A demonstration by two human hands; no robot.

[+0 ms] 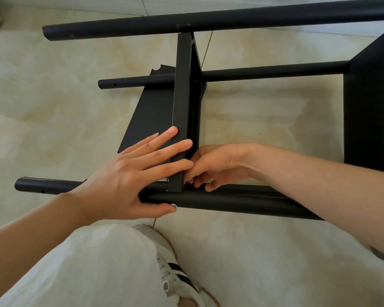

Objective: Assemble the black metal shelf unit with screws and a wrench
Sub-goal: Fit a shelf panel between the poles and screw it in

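White trousers [93, 269], black-striped white sneaker [177, 273]

So I count four black tubes: top [208, 19], middle [273, 70], a short stub on the left [133, 82], and the near one [231, 199]. Three flat black panels: upright [182, 107], lying down [151, 116], far right [372, 107]. Two hands, left [129, 176] and right [217, 165], plus one striped sneaker [177, 273].

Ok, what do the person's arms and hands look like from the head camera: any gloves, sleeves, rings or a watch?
Both arms are bare to the frame edge, with no sleeves showing. The left hand and right hand wear no gloves, and no ring, watch or bracelet is visible. The fingernails look short and unpainted.
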